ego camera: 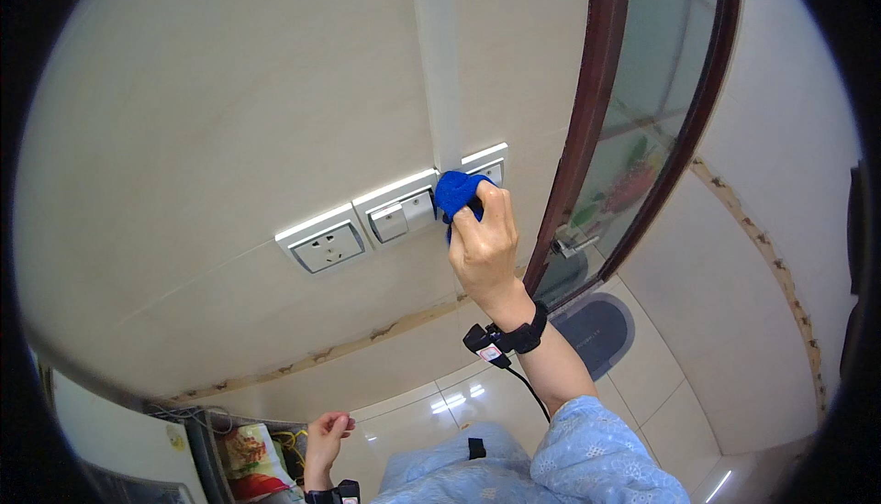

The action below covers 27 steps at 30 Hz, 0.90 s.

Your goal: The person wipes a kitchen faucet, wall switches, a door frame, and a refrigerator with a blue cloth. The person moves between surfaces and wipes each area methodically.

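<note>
My right hand (485, 236) grips a bunched blue cloth (455, 191) against the wall, beside a vertical white trunking strip (437, 57). The cloth lies between a double light switch (406, 211) and another switch plate (493, 167), partly covering the latter. Left of the double switch is a white wall socket (329, 247). My left hand (330, 432) is low at the lower left, away from the wall plates, with its fingers curled together and nothing visible in it. Each wrist wears a black strap with a small device.
A brown-framed glass door (640, 105) with a metal handle (571, 246) stands at the right. A grey mat (595, 332) lies on the tiled floor (447, 404). At lower left, a food packet (251, 456) sits in an open compartment beside a white surface (117, 428).
</note>
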Available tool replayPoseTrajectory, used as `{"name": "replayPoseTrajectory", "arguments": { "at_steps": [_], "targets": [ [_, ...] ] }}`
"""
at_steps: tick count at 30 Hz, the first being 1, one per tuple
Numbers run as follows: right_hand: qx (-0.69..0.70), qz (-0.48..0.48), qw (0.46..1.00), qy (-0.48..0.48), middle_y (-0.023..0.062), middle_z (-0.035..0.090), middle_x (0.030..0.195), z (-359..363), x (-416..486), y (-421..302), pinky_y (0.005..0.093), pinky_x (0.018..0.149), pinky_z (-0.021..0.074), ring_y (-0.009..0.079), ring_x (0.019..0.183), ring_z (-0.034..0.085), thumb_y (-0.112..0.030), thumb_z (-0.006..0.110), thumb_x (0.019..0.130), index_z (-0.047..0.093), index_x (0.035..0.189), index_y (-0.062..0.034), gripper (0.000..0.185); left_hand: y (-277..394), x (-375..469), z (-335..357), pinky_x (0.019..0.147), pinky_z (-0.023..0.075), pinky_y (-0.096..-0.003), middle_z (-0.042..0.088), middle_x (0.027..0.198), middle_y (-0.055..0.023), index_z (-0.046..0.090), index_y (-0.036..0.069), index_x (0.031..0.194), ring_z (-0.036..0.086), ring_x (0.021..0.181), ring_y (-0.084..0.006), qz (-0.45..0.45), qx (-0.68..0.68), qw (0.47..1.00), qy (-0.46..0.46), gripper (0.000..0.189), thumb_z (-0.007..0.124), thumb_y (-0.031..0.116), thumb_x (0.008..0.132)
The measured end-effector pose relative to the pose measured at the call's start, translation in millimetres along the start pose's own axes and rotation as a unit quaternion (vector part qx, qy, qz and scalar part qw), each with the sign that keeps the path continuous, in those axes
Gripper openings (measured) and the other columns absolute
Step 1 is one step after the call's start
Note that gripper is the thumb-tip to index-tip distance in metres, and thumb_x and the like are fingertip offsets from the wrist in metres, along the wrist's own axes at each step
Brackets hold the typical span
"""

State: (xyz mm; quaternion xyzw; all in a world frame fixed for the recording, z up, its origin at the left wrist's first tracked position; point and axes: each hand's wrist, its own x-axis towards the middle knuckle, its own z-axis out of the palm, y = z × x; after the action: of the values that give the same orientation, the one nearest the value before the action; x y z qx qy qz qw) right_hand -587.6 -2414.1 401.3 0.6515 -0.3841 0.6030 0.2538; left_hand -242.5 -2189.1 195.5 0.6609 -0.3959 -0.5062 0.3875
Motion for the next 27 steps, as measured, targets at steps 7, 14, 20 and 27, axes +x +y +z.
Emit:
{"name": "replayPoseTrajectory", "arguments": {
  "at_steps": [7, 14, 20, 27],
  "targets": [
    [-0.027, 0.047, 0.998, 0.024, 0.0181, 0.058, 0.101, -16, 8, 27, 0.0418, 0.077, 0.0506, 0.035, 0.09, 0.059, 0.012, 0.062, 0.068, 0.066, 0.085, 0.0042, 0.019, 1, -1, 6, 0.074, 0.0544, -0.03, 0.072, 0.093, -0.0091, 0.066, -0.001, 0.106, 0.069, 0.086, -0.0175, 0.011, 0.0, 1.0, 0.0, 0.022, 0.061, 0.019, 0.098],
    [0.001, -0.003, 1.0, -0.013, 0.0154, 0.056, 0.099, -9, 7, 7, 0.043, 0.075, 0.049, 0.0323, 0.086, 0.057, 0.006, 0.065, 0.067, 0.061, 0.08, 0.0004, 0.015, -4, -12, 2, 0.072, 0.0545, -0.0299, 0.072, 0.092, -0.0088, 0.066, 0.0, 0.106, 0.069, 0.084, -0.0173, -0.002, 0.014, 1.0, 0.008, 0.022, 0.062, 0.019, 0.098],
    [-0.036, 0.016, 0.999, 0.016, 0.0145, 0.057, 0.099, -21, 22, 31, 0.0415, 0.073, 0.049, 0.0315, 0.087, 0.057, 0.007, 0.064, 0.069, 0.065, 0.084, -0.0011, 0.017, -1, -12, 3, 0.074, 0.0542, -0.0298, 0.072, 0.092, -0.0086, 0.066, 0.0, 0.105, 0.069, 0.085, -0.017, 0.01, 0.01, 1.0, 0.011, 0.022, 0.062, 0.02, 0.098],
    [0.005, -0.057, 0.998, -0.023, 0.0131, 0.056, 0.095, -12, 19, 13, 0.0378, 0.071, 0.0488, 0.0282, 0.083, 0.057, 0.003, 0.067, 0.069, 0.064, 0.08, -0.0003, 0.012, -5, -14, 13, 0.074, 0.0543, -0.0298, 0.072, 0.093, -0.0093, 0.066, -0.001, 0.106, 0.068, 0.086, -0.0171, -0.009, 0.01, 1.0, 0.003, 0.023, 0.062, 0.021, 0.098]
  ]
}}
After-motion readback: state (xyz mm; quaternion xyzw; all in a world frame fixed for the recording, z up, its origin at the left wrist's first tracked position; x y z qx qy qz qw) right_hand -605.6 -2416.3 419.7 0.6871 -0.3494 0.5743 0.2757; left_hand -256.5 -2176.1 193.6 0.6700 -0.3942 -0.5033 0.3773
